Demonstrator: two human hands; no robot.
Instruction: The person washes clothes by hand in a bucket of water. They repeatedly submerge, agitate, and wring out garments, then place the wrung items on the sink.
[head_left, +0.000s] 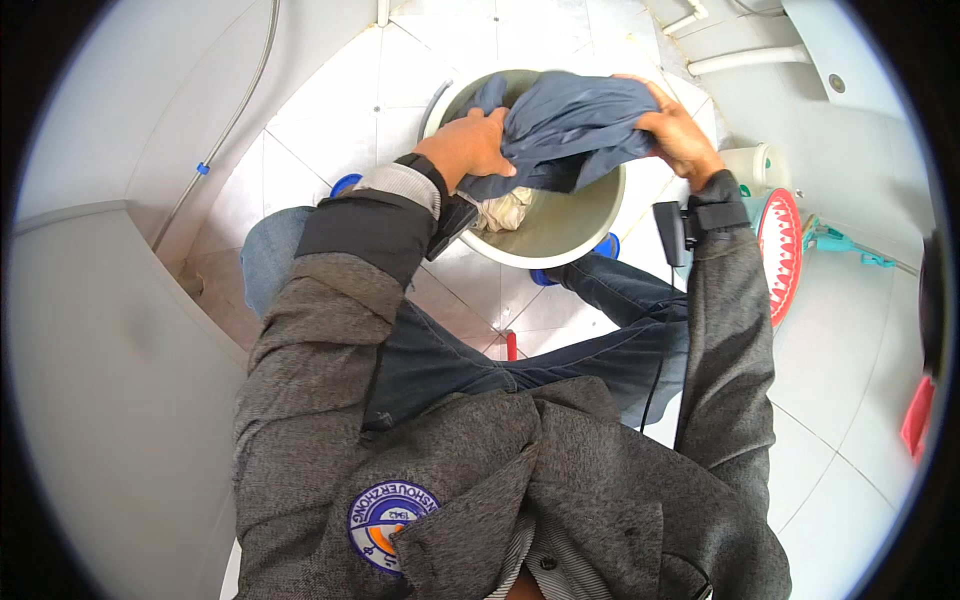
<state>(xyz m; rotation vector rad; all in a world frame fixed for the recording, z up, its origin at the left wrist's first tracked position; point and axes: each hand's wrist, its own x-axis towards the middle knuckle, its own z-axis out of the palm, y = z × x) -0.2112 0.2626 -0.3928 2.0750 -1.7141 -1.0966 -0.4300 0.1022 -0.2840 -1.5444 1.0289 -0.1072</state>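
Note:
A dark blue-grey garment (575, 125), bunched and creased, is held up over a round pale tub (582, 218). My left hand (468, 150) grips its left side, thumb lying on the fabric. On the far right side, my right hand (682, 138) has its fingers wrapped round the bunched cloth. Whitish crumpled cloth (503, 211) shows inside the tub, below my left hand. The garment hides much of the tub's inside. I cannot tell what kind of garment it is.
The tub stands on a white tiled floor (325, 120) between my legs. A red-rimmed round item (780, 255), a cream container (756, 168) and a turquoise plastic item (850, 242) are at the right. White pipes (750, 60) run along the right wall; a thin hose (236, 120) hangs at the left.

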